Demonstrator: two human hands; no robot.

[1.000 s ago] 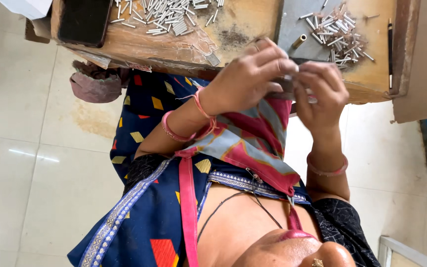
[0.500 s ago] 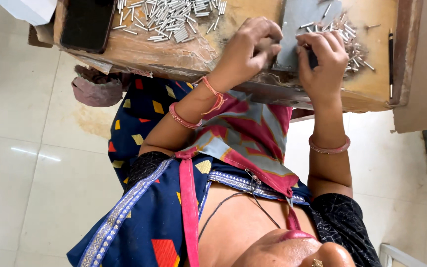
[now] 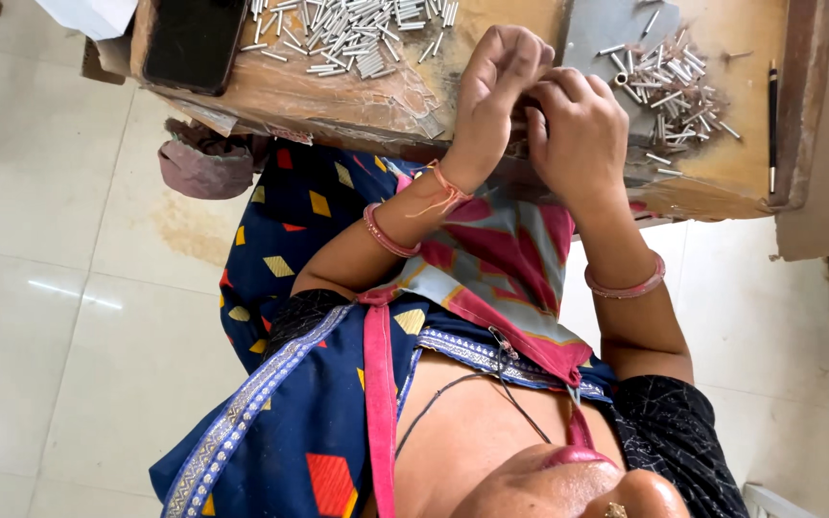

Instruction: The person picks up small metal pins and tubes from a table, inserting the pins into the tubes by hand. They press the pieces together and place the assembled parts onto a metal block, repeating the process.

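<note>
Two hands meet at the near edge of the wooden table (image 3: 338,91), above the lap. The left hand (image 3: 493,91) and right hand (image 3: 580,129) are both curled, fingertips pinched together between them. Whatever small piece they pinch is hidden, so I cannot tell what they hold. Just beyond the right hand, loose metal pins (image 3: 675,94) lie on a grey sheet (image 3: 599,27). A larger heap of pins (image 3: 357,34) lies beyond the left hand, with a black phone (image 3: 194,43) farther left. Judging by both heaps, much remains loose; finished pieces cannot be told apart.
</note>
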